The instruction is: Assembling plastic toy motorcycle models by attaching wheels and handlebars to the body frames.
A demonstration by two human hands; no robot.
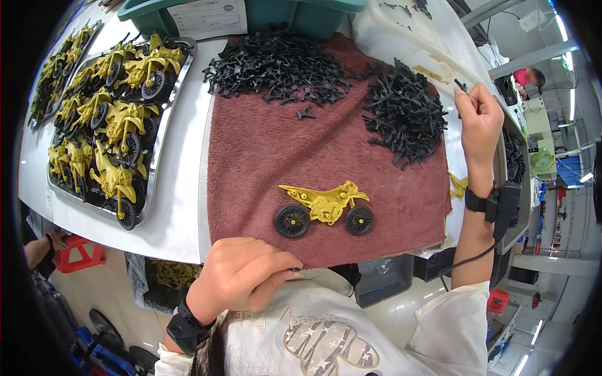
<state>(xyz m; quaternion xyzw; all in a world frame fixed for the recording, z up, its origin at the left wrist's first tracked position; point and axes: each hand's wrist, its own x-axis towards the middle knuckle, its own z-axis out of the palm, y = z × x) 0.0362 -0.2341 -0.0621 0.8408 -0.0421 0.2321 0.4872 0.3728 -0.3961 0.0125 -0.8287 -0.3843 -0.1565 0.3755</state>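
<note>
A yellow toy motorcycle (326, 205) with two black spoked wheels lies on its side on the reddish-brown cloth (251, 156). Just below it, at the cloth's near edge, my left hand (241, 274) is closed, with a small dark bit showing at its fingertips. My right hand (481, 122) is raised at the right, pinching a small black plastic part (460, 85). To the left of that hand lies a heap of thin black parts (404, 116). A wider heap of small forked black parts (276, 66) covers the cloth's far side.
At the left, a metal tray (164, 135) holds several yellow motorcycles, with another loaded tray (59, 72) beyond. A green bin (263, 19) and a translucent white tub (401, 37) stand at the back. A red stool (81, 255) and another person's hand (58, 240) show lower left.
</note>
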